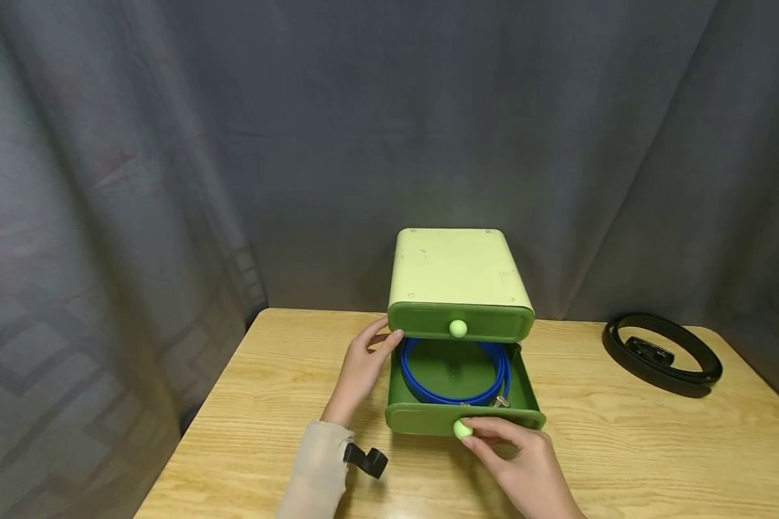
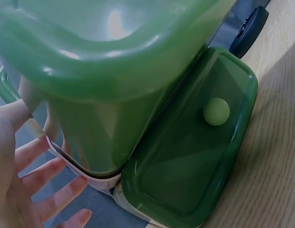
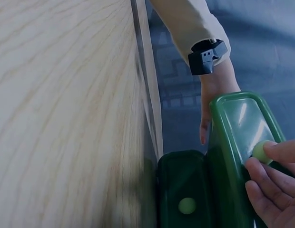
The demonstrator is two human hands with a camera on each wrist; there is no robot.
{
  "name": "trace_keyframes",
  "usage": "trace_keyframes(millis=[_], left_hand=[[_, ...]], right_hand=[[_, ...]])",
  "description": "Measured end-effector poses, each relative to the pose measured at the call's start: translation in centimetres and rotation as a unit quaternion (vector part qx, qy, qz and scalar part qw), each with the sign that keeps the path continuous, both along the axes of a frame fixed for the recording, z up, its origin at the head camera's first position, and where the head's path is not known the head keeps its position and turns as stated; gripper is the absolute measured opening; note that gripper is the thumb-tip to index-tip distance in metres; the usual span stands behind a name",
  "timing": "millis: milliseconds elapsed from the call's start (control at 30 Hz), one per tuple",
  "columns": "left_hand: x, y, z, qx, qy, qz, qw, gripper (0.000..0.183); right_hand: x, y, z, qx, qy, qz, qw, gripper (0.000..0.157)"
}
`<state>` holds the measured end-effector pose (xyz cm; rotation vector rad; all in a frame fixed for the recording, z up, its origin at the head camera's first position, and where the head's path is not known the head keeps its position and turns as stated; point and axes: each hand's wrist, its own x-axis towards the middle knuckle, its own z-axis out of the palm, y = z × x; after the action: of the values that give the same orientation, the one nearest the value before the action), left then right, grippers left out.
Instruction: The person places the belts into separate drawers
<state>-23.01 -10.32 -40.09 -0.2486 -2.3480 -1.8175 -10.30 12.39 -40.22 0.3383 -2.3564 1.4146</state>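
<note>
Left hand [image 1: 361, 364] is touching the cabinet [image 1: 457, 270] at left, fingers spread, the right hand [image 1: 521, 459] is pinching the knob [image 1: 460, 429] of the lower drawer [image 1: 423, 419] — a blue belt [image 1: 427, 393] is lying inside, between the hands.

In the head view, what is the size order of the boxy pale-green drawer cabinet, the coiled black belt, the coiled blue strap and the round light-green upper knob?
1. Drawer cabinet
2. Black belt and blue strap: too alike to rank; the strap is partly hidden
3. Upper knob
</note>
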Motion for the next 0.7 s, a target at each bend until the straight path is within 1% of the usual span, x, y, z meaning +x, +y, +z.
trace_keyframes(millis=[167, 400, 700], left_hand=[[-0.05, -0.08, 0.04, 0.001, -0.003, -0.001, 1.0000, 0.051], [-0.04, -0.15, 0.12, -0.002, -0.007, 0.004, 1.0000, 0.053], [-0.04, -0.12, 0.04, 0.005, -0.012, 0.000, 0.9999, 0.054]], right_hand=[[-0.13, -0.07, 0.04, -0.009, -0.008, -0.005, 1.000, 0.032], [-0.25, -0.30, 0.23, -0.021, -0.032, -0.007, 0.999, 0.031], [-0.63, -0.08, 0.16, -0.009, -0.026, -0.007, 1.000, 0.032]])
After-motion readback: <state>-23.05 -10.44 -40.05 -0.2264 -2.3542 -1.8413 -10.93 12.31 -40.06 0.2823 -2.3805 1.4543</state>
